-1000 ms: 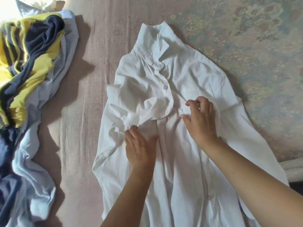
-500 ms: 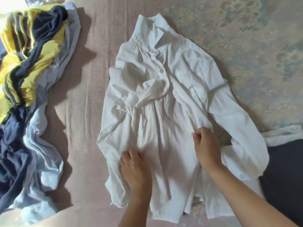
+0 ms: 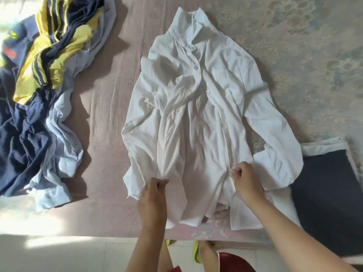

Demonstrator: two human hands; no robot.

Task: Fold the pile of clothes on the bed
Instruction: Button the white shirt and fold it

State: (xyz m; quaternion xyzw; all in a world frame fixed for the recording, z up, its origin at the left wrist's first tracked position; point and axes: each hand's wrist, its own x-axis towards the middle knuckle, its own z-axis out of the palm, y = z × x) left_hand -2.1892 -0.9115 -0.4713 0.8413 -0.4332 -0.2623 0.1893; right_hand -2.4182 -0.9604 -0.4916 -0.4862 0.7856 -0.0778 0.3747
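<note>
Fingers (image 3: pixel 164 182) of the left hand (image 3: pixel 153 201) were pinched shut on a fold of the white shirt (image 3: pixel 196 124) near its bottom edge. The right hand (image 3: pixel 245 179) pinched the cloth just the same, a little way off. One shirt lay face up on the bed (image 3: pixel 110 107), wrinkled, with two buttons showing. It looked light, soft and floppy, so holding it by the hem or the seams would likely work best. One pile of clothes (image 3: pixel 43 75) waited at the left, well apart from the shirt.
</note>
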